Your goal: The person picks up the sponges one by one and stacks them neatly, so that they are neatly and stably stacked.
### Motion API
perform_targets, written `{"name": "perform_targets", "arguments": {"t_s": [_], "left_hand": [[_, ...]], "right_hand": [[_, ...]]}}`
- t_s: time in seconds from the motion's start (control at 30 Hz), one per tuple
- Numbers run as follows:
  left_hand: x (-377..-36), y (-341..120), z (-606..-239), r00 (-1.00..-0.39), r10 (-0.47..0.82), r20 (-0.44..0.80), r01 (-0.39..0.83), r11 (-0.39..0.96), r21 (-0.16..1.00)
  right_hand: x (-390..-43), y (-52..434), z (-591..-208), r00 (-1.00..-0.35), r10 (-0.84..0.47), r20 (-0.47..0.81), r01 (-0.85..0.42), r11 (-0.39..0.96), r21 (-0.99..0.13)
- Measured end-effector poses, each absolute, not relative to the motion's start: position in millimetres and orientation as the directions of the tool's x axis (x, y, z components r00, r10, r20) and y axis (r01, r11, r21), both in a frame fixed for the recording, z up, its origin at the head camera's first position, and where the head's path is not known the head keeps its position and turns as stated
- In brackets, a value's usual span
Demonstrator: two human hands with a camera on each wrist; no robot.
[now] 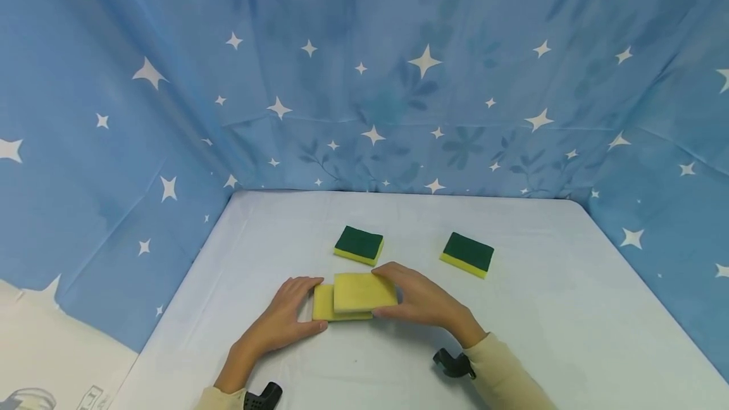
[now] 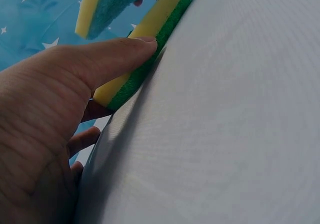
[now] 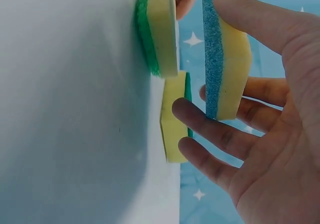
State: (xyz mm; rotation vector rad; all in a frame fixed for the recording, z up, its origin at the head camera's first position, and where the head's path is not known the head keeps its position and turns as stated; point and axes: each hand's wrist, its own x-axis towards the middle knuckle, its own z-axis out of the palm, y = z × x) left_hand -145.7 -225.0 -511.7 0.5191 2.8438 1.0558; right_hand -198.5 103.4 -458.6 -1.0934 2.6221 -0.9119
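A yellow sponge with a green scouring side (image 1: 323,306) lies green side down on the white table. My left hand (image 1: 278,320) grips its left end, thumb on the near long edge and fingers at the far side. Above and to the right, my right hand (image 1: 427,299) pinches a second sponge, yellow with a blue scouring side (image 3: 230,69), by its edges. That blue-backed sponge is held yellow side up, off the table, and overlaps the lower one in the head view. A gap shows between the two sponges in the right wrist view.
Two sponges with dark green tops lie farther back on the white table (image 1: 569,309): one behind my hands (image 1: 360,242), the other to the right (image 1: 468,253). A blue star-patterned curtain (image 1: 364,81) hangs behind the table and along both sides.
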Motion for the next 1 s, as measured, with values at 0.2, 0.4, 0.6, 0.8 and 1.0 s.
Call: {"name": "perform_targets", "arguments": {"t_s": [0.2, 0.4, 0.6, 0.8, 1.0], "left_hand": [[-148.3, -225.5, -512.2, -0.931, 0.355, 0.086, 0.324, 0.692, 0.646], [-147.5, -226.0, -512.9, -0.933, 0.35, 0.079, 0.313, 0.687, 0.656], [-146.4, -226.7, -513.9, -0.936, 0.342, 0.08, 0.306, 0.681, 0.665], [-145.5, -225.9, -512.6, -0.944, 0.325, 0.052, 0.27, 0.676, 0.686], [-144.5, -225.3, -512.2, -0.948, 0.318, 0.035, 0.254, 0.682, 0.686]], "right_hand": [[-199.5, 91.3, -458.4, -0.722, -0.688, 0.076, -0.59, 0.555, -0.587], [-200.6, 78.9, -464.0, -0.691, -0.718, 0.081, -0.633, 0.547, -0.548], [-199.5, 69.3, -466.1, -0.688, -0.722, 0.078, -0.647, 0.561, -0.517], [-199.3, 64.4, -468.8, -0.698, -0.713, 0.074, -0.645, 0.579, -0.499], [-198.0, 61.5, -473.6, -0.688, -0.72, 0.093, -0.67, 0.581, -0.462]]}}
